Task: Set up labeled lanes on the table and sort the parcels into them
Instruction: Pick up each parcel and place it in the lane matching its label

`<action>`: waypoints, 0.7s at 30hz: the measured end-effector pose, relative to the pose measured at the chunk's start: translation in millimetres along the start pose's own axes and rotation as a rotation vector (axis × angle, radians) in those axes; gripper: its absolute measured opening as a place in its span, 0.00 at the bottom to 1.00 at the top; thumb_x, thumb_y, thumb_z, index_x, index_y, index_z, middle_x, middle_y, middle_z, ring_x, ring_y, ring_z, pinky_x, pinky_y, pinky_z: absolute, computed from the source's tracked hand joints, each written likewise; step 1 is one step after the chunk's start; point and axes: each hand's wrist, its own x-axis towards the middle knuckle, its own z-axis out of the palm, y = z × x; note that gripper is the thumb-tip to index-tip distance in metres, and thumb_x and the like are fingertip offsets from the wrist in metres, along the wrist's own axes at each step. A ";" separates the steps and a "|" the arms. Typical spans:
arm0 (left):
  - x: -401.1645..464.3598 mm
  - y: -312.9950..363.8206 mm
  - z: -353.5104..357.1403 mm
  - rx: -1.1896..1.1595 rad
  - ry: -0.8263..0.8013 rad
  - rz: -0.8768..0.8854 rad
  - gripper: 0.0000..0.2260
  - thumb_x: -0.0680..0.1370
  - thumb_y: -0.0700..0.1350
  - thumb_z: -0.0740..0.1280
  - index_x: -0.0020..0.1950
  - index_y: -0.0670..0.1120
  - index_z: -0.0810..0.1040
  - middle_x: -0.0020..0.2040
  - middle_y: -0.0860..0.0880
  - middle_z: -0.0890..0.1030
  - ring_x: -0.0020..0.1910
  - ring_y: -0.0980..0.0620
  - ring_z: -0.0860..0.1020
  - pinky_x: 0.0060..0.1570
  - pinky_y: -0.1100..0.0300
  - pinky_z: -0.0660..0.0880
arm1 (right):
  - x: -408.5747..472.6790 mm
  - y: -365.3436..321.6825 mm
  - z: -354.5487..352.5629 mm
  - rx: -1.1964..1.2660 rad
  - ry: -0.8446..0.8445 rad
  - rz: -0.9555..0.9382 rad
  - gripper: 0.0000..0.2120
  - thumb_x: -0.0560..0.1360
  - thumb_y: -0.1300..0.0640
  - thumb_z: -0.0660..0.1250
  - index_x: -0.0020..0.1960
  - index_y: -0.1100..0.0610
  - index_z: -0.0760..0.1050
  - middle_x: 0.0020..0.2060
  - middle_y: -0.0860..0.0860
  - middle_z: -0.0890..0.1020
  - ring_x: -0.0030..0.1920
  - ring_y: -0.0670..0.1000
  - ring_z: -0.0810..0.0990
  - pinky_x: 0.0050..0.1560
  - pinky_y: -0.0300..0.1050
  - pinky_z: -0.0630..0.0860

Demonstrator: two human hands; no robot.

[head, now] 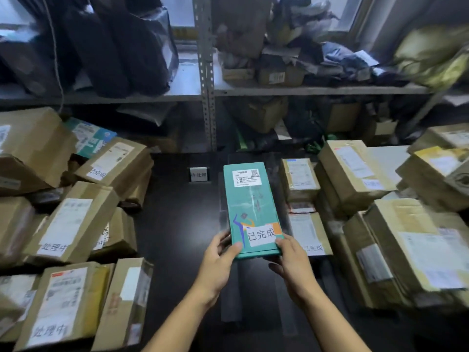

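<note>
Item: green parcel (251, 209), tagged 已完成, held above the dark table (177, 224), mid-lane.
Grip: your left hand (218, 260) and right hand (291, 262) pinch its near corners.
Handling: keep it level; match tag to lane sign.

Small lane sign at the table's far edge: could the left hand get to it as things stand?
Probably not right away: the left hand grips the green parcel. The dark tabletop towards the lane sign looks open.

The room is dim. Pale light comes from the bright window (330, 11) at the top. The picture bends and blurs near its edges.
</note>
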 end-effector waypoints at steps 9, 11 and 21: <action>-17.9 -30.1 75.5 0.041 -0.123 -0.002 0.13 0.79 0.40 0.68 0.62 0.52 0.76 0.58 0.54 0.83 0.58 0.57 0.80 0.58 0.60 0.77 | -5.9 21.9 -83.4 0.043 0.123 0.007 0.11 0.81 0.57 0.58 0.55 0.53 0.80 0.49 0.51 0.86 0.48 0.49 0.84 0.37 0.41 0.77; -18.5 -38.4 90.7 0.096 -0.178 -0.002 0.14 0.80 0.43 0.68 0.64 0.53 0.76 0.56 0.59 0.83 0.57 0.63 0.80 0.52 0.67 0.77 | -5.7 29.4 -100.4 0.051 0.166 0.015 0.11 0.81 0.56 0.58 0.53 0.52 0.80 0.48 0.50 0.86 0.48 0.49 0.84 0.37 0.41 0.76; -3.5 -69.7 155.5 0.271 -0.228 -0.065 0.23 0.81 0.41 0.66 0.74 0.52 0.66 0.67 0.52 0.76 0.66 0.55 0.75 0.66 0.54 0.74 | 19.6 51.2 -156.9 -0.048 0.290 0.043 0.14 0.81 0.60 0.57 0.44 0.56 0.80 0.41 0.46 0.86 0.41 0.41 0.82 0.41 0.39 0.76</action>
